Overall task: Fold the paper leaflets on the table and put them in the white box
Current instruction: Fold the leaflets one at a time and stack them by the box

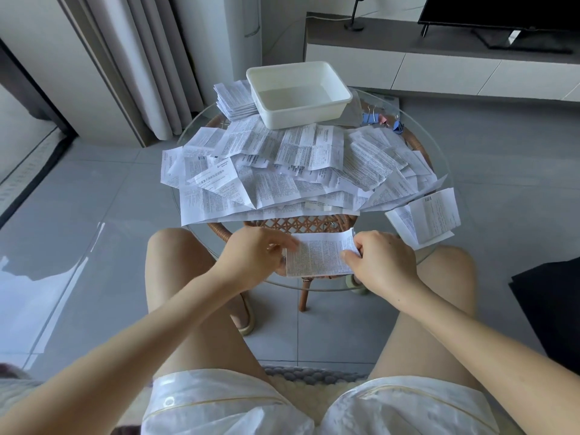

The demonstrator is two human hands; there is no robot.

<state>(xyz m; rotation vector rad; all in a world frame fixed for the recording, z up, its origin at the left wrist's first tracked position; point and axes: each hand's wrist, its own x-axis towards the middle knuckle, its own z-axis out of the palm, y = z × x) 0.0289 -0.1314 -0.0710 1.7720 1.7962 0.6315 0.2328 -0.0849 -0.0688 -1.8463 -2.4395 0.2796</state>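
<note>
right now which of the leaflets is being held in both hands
The leaflet at the near edge of the table, apart from the heap: the left hand and right hand hold its two ends.

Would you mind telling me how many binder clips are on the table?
3, right of the white box: a blue clip nearest it, a pink clip next, a second blue clip farthest right. Others may hide under the leaflets.
</note>
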